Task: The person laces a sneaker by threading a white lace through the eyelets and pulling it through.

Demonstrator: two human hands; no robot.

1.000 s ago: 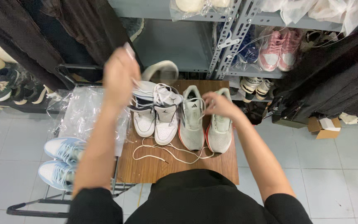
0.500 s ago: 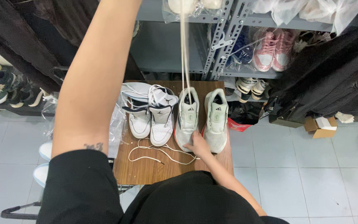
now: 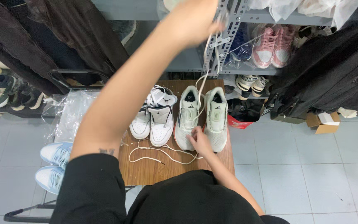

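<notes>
L hand [image 3: 193,20] is up high near the shelf frame, fingers pinched shut round the end of a pale shoelace [image 3: 204,72]; lace runs down taut-ish from the fist to the grey-green sneaker [image 3: 187,118] on the wooden table [image 3: 162,170]. R hand [image 3: 199,139] sits low, fingertips pressed on that sneaker's toe end, partly curled, not wrapped round anything I can make out. Its mate [image 3: 216,118] stands just beside, touching, to the right. A white high-top pair [image 3: 154,120] is next on the left, tongues flopped open. A loose lace [image 3: 154,153] lies in loops on the table in front of the shoes.

Further out: crumpled clear plastic bag [image 3: 73,112] left of the table, light-blue sneakers [image 3: 54,166] below it. Pink pair in clear wrap [image 3: 272,45] on the metal shelf behind. Small brown cardboard box [image 3: 324,122] with white insert on the tile floor at right, under dark hanging garments [image 3: 332,66].
</notes>
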